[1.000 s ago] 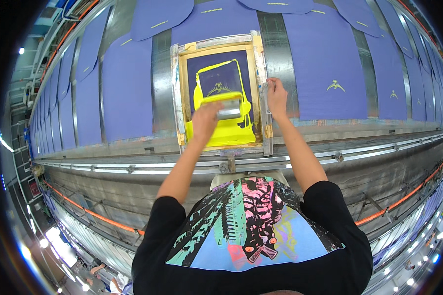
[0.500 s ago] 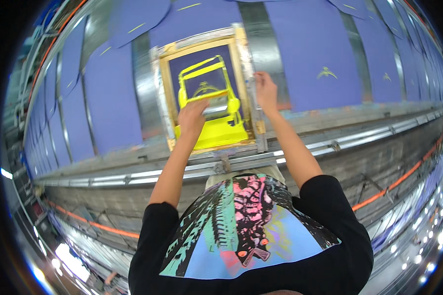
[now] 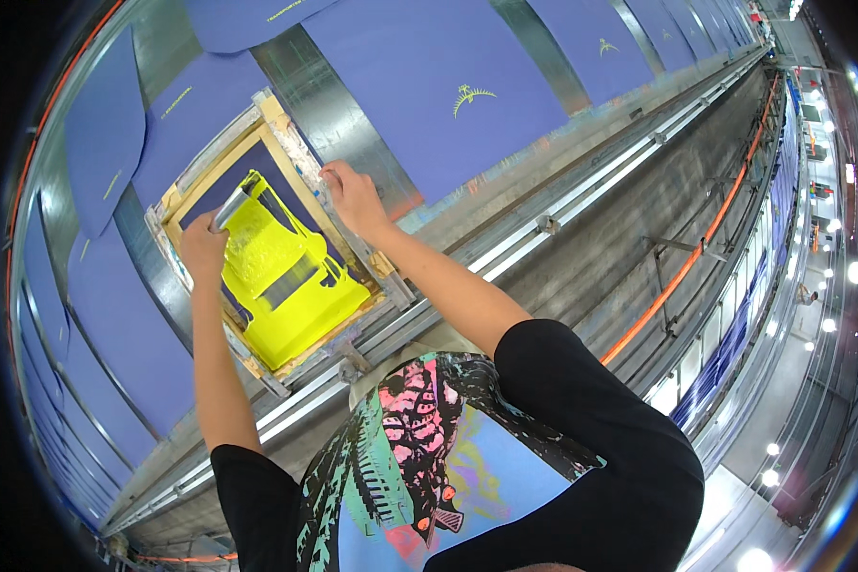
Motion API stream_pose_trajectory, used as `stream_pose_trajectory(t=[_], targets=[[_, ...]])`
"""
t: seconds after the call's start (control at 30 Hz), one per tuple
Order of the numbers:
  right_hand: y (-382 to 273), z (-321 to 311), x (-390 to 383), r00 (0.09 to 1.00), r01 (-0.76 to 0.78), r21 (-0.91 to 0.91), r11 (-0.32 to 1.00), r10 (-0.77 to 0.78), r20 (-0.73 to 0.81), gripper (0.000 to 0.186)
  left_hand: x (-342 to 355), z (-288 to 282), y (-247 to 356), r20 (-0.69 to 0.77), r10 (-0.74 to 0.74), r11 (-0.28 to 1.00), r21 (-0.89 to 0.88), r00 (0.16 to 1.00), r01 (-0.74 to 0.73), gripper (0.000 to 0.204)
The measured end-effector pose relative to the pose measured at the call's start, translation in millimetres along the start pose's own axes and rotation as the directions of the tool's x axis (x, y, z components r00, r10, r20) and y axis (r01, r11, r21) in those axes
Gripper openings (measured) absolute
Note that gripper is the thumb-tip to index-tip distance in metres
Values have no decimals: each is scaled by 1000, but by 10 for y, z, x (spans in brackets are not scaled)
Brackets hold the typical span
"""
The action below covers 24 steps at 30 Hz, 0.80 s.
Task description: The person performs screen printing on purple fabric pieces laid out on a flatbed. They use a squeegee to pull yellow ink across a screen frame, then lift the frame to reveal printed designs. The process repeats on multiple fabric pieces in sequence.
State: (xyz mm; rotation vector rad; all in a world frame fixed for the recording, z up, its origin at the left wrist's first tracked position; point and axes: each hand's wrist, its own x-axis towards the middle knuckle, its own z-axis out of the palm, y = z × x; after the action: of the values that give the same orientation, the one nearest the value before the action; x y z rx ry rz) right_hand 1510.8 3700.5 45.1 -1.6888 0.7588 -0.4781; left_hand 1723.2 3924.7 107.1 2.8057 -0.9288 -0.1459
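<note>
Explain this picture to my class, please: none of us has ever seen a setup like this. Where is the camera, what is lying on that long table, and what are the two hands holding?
The one view comes from a wide fisheye camera worn on a person's head, looking down at their own arms. That lens bends the straight edges, so the table looks curved and tilted.

The long metal table carries a row of dark blue fabric pieces, some with a small pale printed motif. On one of them lies a printing screen frame: a rectangular frame whose mesh is covered with bright yellow ink.

The left hand grips a flat metal-handled blade, a squeegee, standing in the ink at the far end of the screen. The right hand presses on the frame's right edge. The person wears a black shirt with a colourful front.
</note>
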Motion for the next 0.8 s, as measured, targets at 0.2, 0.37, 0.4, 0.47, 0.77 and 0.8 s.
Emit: stream_pose_trajectory(t=[0.2, 0.37, 0.4, 0.47, 0.77, 0.8], targets=[[48, 72, -36, 1000, -8, -15, 1000, 8, 15, 20, -1112, 149, 284, 51, -37, 997, -64, 998, 40, 44], [241, 72, 118, 999, 8, -65, 998, -4, 53, 21, -1761, 264, 634, -90, 113, 982, -141, 990, -125, 41], [221, 63, 100, 998, 23, -95, 995, -18, 56, 21, -1857, 262, 639, -100, 117, 973, -189, 988, -134, 41], [265, 39, 196, 986, 159, -111, 981, -163, -25, 22, -1905, 263, 647, -117, 151, 961, -216, 982, -174, 47], [-582, 24, -27, 994, 35, 33, 999, -38, 104, 19, -2006, -326, 841, -176, 53, 949, -298, 983, -104, 51], [-619, 93, -102, 993, 31, 51, 998, -36, 112, 19, -2055, -360, 794, -144, 10, 947, -317, 989, -56, 51]])
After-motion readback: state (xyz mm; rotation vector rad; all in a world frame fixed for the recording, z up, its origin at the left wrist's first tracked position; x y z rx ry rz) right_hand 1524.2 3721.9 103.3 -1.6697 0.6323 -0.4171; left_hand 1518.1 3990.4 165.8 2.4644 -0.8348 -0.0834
